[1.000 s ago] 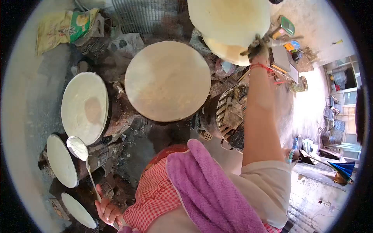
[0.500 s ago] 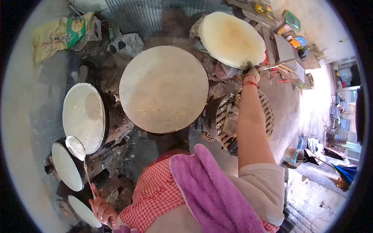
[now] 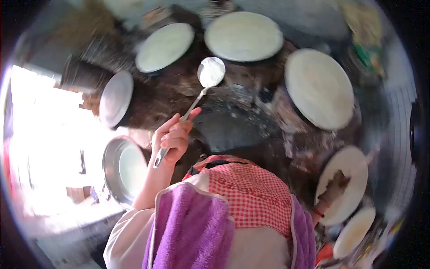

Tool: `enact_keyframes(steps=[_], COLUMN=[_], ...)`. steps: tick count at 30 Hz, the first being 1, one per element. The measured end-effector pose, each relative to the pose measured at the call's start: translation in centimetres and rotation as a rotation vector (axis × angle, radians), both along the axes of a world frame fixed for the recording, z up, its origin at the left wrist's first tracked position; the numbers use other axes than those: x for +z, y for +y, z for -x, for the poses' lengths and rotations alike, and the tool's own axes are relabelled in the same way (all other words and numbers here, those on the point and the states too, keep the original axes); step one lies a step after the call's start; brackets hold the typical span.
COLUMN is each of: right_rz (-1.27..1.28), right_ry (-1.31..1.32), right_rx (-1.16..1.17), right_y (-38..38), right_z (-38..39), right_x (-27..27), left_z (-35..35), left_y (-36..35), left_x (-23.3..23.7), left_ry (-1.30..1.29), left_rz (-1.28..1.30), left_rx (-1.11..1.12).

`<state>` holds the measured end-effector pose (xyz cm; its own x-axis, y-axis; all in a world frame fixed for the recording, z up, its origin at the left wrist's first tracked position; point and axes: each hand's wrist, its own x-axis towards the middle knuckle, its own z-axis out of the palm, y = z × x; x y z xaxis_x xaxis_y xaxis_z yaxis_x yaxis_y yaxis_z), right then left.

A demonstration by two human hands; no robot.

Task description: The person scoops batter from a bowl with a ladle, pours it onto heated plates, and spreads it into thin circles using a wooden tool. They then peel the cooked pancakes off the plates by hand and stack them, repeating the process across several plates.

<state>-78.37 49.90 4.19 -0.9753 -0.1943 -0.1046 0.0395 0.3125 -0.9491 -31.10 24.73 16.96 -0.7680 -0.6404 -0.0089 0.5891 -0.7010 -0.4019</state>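
Observation:
My left hand [image 3: 174, 139] is closed around the handle of a metal ladle [image 3: 211, 71], its bowl raised and coated with white batter. At the lower right, my right hand [image 3: 332, 193] is over a pale round griddle [image 3: 351, 170]. Its fingers look dark, perhaps a soiled glove; blur hides their shape and whether they grip anything. A red band circles that wrist. Below it lies another pale round [image 3: 356, 233], slightly yellowish in the middle. White liquid stands in a metal pot [image 3: 107, 166] beside my left forearm.
More round griddles covered in white curve around me: one at far left [image 3: 117, 98], one at upper left [image 3: 165, 47], one at top centre [image 3: 244, 36] and one at right [image 3: 319, 89]. A printed sack [image 3: 365, 31] is at upper right. Bright light comes from the left.
My view has swung left, bringing the pot into sight. The ladle now appears near the centre, still in my left hand. My right hand has gone from one round's edge to over another griddle.

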Motion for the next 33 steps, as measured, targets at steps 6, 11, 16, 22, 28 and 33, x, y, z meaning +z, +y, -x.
enact_keyframes(steps=[6,11,16,22,28,33], right_rz=[-0.023,0.047,-0.006,-0.109,-0.353,-0.406], right_ry=[0.005,-0.644,-0.491,-0.715,-0.790,-0.554], right_rx=[1.157,1.515,1.663,1.768,1.738,1.707], right_y=[-27.4,-38.9,-45.9,-51.8,-53.8,-55.2], right_z=[-23.7,-41.2,-49.3,-53.8,-51.1,-55.6], right_x=[-2.6,0.3,5.4,3.3,-0.8,0.0], left_z=[-14.2,-24.3,-31.4,-35.2,-32.7,-35.2], left_y=[-5.1,-10.0,-15.7,-19.8,-22.0,-26.1], left_x=[-3.3,-3.0,-5.4,-10.4,-13.0,-13.4], left_ry=[-0.153,-1.630,-2.894,-3.013,-1.883,-1.107], left_rz=[-0.051,0.214,0.716,0.874,0.157,-0.085], left_rx=[0.355,0.506,0.603,0.425,0.751,0.788])
